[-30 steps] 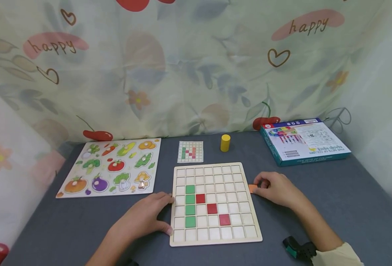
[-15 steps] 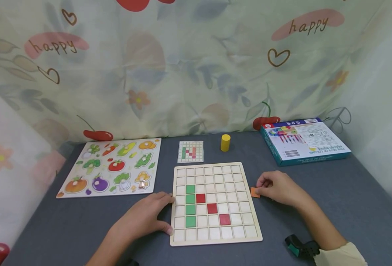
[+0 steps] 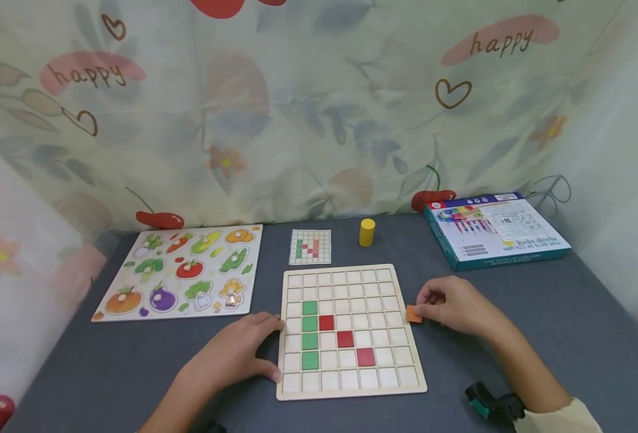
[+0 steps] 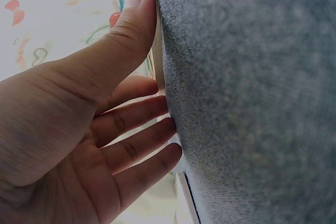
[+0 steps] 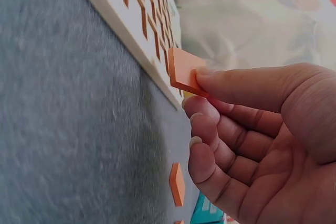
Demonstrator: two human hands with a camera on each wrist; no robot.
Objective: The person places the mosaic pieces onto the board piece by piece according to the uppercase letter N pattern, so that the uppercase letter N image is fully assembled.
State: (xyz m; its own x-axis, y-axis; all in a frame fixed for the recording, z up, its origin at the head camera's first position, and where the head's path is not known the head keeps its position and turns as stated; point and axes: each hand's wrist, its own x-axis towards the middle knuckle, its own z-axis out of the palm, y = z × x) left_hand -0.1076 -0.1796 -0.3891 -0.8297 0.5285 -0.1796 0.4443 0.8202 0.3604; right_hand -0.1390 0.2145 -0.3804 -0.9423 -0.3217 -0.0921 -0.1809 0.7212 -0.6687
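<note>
My right hand (image 3: 456,305) pinches an orange square tile (image 5: 185,71) between thumb and forefinger, its other fingers curled below. In the head view this tile (image 3: 414,314) is right at the right edge of a wooden grid board (image 3: 351,396). Several green tiles (image 3: 310,341) form a column on the board, and red tiles (image 3: 345,340) step diagonally down to the right of them. My left hand (image 3: 237,349) lies at the board's left edge, thumb and fingertips touching its side. The left wrist view shows those fingers (image 4: 136,124) nearly straight and spread.
Another orange tile (image 5: 177,184) lies on the cloth below my right fingers. Behind the board are a small pattern card (image 3: 310,247) and a yellow cylinder (image 3: 367,233). A vegetable puzzle board (image 3: 183,273) lies at the left, a flat box (image 3: 499,231) at the back right.
My right hand has shifted slightly right with the orange tile, which has moved a little nearer and shows more of its face. The left hand and board have stayed put.
</note>
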